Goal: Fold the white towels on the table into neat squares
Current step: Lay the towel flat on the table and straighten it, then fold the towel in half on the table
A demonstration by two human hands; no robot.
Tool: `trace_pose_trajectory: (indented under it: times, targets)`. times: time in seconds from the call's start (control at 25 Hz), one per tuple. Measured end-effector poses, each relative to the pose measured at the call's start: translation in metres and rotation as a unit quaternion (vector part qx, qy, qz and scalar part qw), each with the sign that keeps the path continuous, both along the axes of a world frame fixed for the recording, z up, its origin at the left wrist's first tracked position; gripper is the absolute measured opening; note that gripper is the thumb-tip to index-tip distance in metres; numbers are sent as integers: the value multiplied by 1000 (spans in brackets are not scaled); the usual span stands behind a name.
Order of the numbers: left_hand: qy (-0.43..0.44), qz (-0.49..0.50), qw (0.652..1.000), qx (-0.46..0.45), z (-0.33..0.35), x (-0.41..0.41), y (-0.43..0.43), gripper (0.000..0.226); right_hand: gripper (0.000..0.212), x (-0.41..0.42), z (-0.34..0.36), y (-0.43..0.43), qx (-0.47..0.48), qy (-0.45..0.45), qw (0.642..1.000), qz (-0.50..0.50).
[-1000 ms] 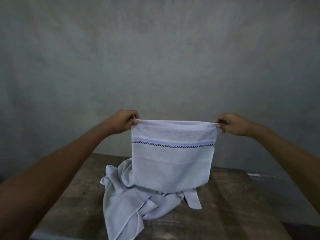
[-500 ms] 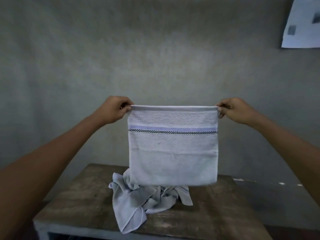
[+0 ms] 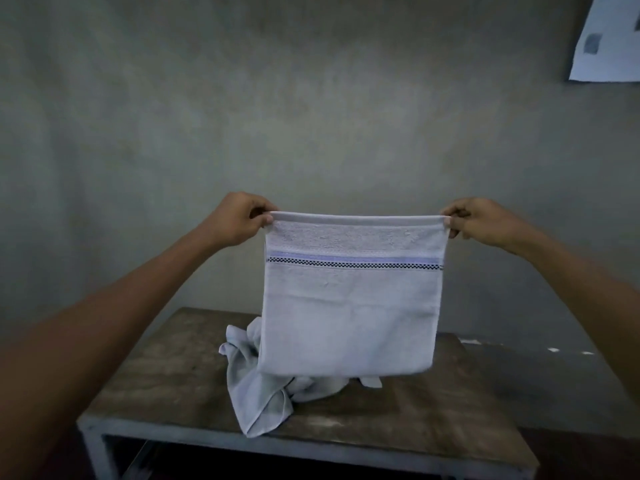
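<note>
White towel (image 3: 349, 306): hanging flat, striped band near top
Left hand (image 3: 239, 220): pinching top-left corner
Right hand (image 3: 485, 223): pinching top-right corner
Crumpled towel (image 3: 256, 393): on wooden table (image 3: 156, 386)

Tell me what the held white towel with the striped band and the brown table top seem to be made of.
Held white towel with the striped band: likely cotton terry, given its matte, nubby pile and flat woven border. Brown table top: probably worn wood with a dull, streaked grain, though painted board is possible.
</note>
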State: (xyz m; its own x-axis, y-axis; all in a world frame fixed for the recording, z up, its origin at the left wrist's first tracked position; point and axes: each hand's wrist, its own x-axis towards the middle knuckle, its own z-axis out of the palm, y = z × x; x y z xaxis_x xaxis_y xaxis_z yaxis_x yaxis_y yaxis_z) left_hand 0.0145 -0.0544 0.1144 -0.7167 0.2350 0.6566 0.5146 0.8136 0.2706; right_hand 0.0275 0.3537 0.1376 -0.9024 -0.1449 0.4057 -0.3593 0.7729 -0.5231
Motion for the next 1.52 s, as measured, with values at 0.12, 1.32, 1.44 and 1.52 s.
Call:
trace_pose_trajectory:
  times: [0.12,1.32,1.44,1.52]
  targets:
    - [-68,-11,997,-46,-17,-14,0,13,22,-10,-17,3,70,-88,994,5]
    - [-360,2,932,-32,-339,-6,48,10,41,29,-344,25,114,-306,944,-53]
    - [-342,-5,940,-20,-341,-39,55,10,22,-2,-349,29,71,-289,951,-79]
    - [-339,-14,939,-53,-344,-66,60,12,18,-25,-356,31,60,-288,952,-80]
